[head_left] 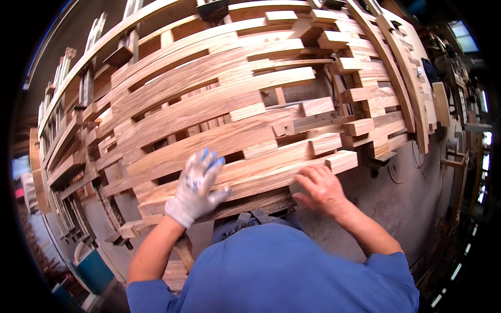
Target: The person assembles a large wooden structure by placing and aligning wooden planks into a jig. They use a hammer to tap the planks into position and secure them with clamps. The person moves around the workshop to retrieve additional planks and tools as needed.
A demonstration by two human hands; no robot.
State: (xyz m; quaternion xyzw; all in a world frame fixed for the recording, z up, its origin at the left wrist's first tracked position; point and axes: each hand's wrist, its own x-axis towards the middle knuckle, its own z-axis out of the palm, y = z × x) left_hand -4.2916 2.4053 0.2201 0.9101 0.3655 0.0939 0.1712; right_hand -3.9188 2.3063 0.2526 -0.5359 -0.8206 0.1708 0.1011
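Long pale wooden boards lie side by side in front of me, spaced by short wood blocks. On the nearest board (255,180), toward its left part, rests my left hand (194,189) in a white work glove with blue fingertips, its fingers and thumb apart. My bare right hand (322,192) touches the same board near its right end. Its fingers are spread and slightly bent, with the thumb apart from them. Just beyond the right fingers sit a block (343,161) at the board's end and another block (325,144) behind it.
Two long wooden rails (404,73) cross the boards at the right. Metal clamp bars (86,88) stand along the left. A teal machine or box (95,272) is at the lower left. Grey concrete floor (402,193) shows on the right, with a thin cable on it.
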